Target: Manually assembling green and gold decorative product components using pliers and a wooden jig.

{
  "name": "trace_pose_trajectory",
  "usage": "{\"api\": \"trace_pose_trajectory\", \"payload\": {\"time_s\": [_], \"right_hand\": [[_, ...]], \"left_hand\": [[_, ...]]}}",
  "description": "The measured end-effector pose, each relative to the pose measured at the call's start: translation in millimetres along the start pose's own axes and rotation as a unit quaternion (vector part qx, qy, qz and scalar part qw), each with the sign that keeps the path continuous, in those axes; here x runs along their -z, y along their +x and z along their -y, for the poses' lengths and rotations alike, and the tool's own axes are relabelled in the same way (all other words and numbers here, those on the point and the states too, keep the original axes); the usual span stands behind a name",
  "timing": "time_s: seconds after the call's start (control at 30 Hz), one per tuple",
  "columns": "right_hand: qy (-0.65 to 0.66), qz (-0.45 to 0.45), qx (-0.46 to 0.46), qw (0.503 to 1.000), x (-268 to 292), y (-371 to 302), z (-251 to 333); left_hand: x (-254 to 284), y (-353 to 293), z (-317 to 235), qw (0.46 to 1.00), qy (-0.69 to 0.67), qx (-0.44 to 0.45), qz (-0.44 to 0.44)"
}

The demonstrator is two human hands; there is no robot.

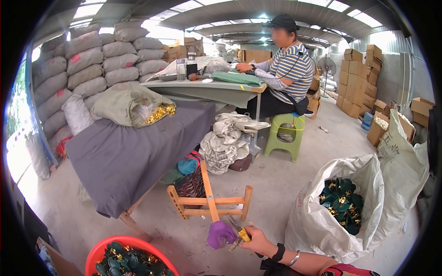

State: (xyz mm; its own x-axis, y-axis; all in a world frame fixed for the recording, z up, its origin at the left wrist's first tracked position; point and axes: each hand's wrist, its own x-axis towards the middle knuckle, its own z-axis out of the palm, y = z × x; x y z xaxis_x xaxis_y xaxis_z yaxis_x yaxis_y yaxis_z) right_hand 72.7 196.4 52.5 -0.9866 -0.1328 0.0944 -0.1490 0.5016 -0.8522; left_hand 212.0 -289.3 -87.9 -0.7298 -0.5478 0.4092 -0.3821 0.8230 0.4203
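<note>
My right hand (255,239) comes in from the lower right, a black band and a silver bracelet on its wrist. Its fingers are closed on a small yellow-and-grey hand tool (244,235), whose exact kind I cannot make out. Beside the tool, a bundle of purple cloth (220,234) is wrapped around the near end of a wooden bar. That bar belongs to a low wooden stand (209,201) on the floor. My left hand is out of view.
A red basin (95,252) of dark green discs with gold bits stands at lower left. Similar pieces fill a white woven sack (368,193) at right. A cloth-covered table (133,152) bears an opened sack (124,103). Beyond, a person (285,64) sits on a green stool (286,133).
</note>
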Motion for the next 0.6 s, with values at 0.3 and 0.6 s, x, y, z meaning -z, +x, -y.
{"api": "trace_pose_trajectory", "payload": {"time_s": [0.3, 0.6], "right_hand": [[0.017, 0.009, 0.005, 1.000, -3, 1, 1], [0.003, 0.027, 0.004, 1.000, -5, -1, 1]], "left_hand": [[-8, 0, 10, 1.000, -0.010, 0.007, -0.012], [-8, -2, 13, 1.000, 0.007, 0.013, 0.002]]}}
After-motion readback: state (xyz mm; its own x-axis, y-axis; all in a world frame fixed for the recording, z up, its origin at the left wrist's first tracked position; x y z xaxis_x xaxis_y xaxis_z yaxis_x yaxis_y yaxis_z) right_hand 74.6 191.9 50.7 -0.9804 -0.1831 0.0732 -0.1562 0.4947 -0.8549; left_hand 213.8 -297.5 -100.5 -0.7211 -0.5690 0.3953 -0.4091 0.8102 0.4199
